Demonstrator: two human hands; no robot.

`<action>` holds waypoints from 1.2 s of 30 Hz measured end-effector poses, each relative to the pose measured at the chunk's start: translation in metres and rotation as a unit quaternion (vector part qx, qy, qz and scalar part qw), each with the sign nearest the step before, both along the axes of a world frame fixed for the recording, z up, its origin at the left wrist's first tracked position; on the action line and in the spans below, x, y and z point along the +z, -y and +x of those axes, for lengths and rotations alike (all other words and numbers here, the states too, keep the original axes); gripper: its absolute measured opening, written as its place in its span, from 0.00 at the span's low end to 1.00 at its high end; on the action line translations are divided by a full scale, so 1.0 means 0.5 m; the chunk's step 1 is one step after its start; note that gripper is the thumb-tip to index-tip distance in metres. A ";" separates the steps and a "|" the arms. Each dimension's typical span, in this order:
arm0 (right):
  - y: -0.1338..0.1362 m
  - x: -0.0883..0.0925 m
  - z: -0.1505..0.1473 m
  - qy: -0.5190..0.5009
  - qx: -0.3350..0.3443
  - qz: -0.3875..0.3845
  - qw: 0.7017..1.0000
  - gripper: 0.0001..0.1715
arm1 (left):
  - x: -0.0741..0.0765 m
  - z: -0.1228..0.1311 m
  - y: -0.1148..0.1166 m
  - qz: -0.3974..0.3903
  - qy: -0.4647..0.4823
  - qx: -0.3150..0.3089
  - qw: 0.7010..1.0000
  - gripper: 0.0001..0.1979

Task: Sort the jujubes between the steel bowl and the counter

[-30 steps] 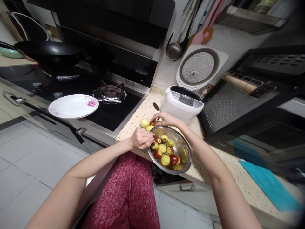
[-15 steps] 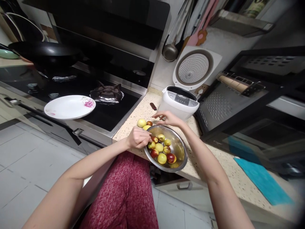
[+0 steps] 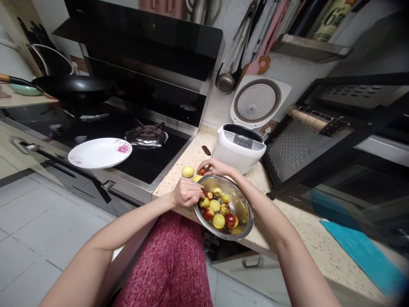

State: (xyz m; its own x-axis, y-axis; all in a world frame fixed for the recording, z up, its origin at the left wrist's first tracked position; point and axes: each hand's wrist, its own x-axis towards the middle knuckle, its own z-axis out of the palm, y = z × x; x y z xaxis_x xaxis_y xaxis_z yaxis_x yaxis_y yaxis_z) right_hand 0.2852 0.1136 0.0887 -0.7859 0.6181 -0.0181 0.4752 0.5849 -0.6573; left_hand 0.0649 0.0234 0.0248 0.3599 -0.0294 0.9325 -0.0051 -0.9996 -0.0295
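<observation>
A steel bowl (image 3: 244,213) is tilted at the counter's front edge, with several yellow-green and red-brown jujubes (image 3: 218,221) in it. My left hand (image 3: 188,192) is closed on the bowl's left rim, its fingertips partly hidden. Past the far rim, my right hand (image 3: 217,167) has its fingers round a red-brown jujube (image 3: 202,171) on the counter. Beside that one lies a yellow jujube (image 3: 188,171), and another (image 3: 197,178) shows partly behind my left hand.
A white rice cooker (image 3: 238,149) with its lid up stands behind the bowl. To the left, a white plate (image 3: 96,153) overhangs the stove front near a burner (image 3: 146,134); a black wok (image 3: 75,87) sits farther back. A dark oven (image 3: 335,170) and a teal cloth (image 3: 358,251) are at right.
My right hand has come down and left from above the counter onto the red-brown jujube, its fingers closing round it. My left hand stays at the bowl's rim. The camera view has tilted up slightly.
</observation>
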 end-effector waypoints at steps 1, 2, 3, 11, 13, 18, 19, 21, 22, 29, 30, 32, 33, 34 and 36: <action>0.003 0.001 0.002 -0.001 -0.009 0.008 1.000 0.19 | 0.000 0.000 0.000 -0.002 0.000 0.001 1.000 0.17; 0.008 0.002 0.005 -0.007 -0.022 0.022 0.999 0.19 | 0.000 0.000 0.001 -0.004 0.001 0.001 1.000 0.17; 0.015 0.006 0.009 -0.018 -0.039 0.041 0.998 0.18 | 0.001 0.001 0.001 -0.006 0.001 0.001 1.000 0.17; 0.158 0.061 0.060 -0.116 -0.137 0.190 0.965 0.23 | 0.010 0.000 0.006 -0.003 -0.006 0.001 1.000 0.18; 0.198 0.065 0.072 -0.117 -0.135 0.198 0.964 0.22 | 0.010 0.000 0.005 -0.001 -0.010 -0.001 1.000 0.18; 0.257 0.047 0.096 -0.118 -0.117 0.227 0.960 0.16 | 0.004 0.001 0.001 0.003 0.007 0.004 1.000 0.18; 0.263 0.043 0.100 -0.121 -0.118 0.231 0.958 0.15 | 0.003 0.000 0.001 0.003 0.006 0.005 1.000 0.18; 0.270 0.038 0.110 -0.122 -0.124 0.227 0.958 0.16 | 0.002 -0.002 0.000 0.005 0.002 0.006 1.000 0.18; 0.272 0.037 0.115 -0.120 -0.125 0.220 0.960 0.16 | 0.002 -0.003 0.000 0.007 -0.001 0.006 1.000 0.18; 0.288 0.061 0.148 -0.057 -0.112 0.113 0.986 0.23 | 0.005 -0.010 0.001 0.010 -0.020 0.004 1.000 0.19; 0.291 0.066 0.150 -0.045 -0.112 0.097 0.988 0.23 | 0.005 -0.011 0.000 0.011 -0.022 0.002 1.000 0.20; 0.298 0.072 0.152 -0.024 -0.106 0.071 0.992 0.22 | 0.002 -0.012 -0.002 0.014 -0.024 0.002 1.000 0.19; 0.301 0.075 0.152 -0.013 -0.099 0.061 0.993 0.21 | 0.001 -0.013 -0.004 0.015 -0.026 0.002 1.000 0.19; 0.304 0.077 0.152 -0.004 -0.092 0.053 0.994 0.21 | -0.001 -0.014 -0.005 0.015 -0.029 0.001 0.999 0.19; 0.308 0.078 0.152 0.012 -0.079 0.043 0.996 0.19 | -0.005 -0.016 -0.007 0.006 -0.038 -0.002 0.999 0.19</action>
State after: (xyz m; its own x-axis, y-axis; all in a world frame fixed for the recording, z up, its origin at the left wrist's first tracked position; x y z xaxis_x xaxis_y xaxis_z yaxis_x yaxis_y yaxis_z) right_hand 0.3611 -0.0402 0.1277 -0.6786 0.7342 0.0228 0.5802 0.5548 -0.5963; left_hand 0.0570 0.0269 0.0222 0.4295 -0.0409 0.9021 -0.0108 -0.9991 -0.0402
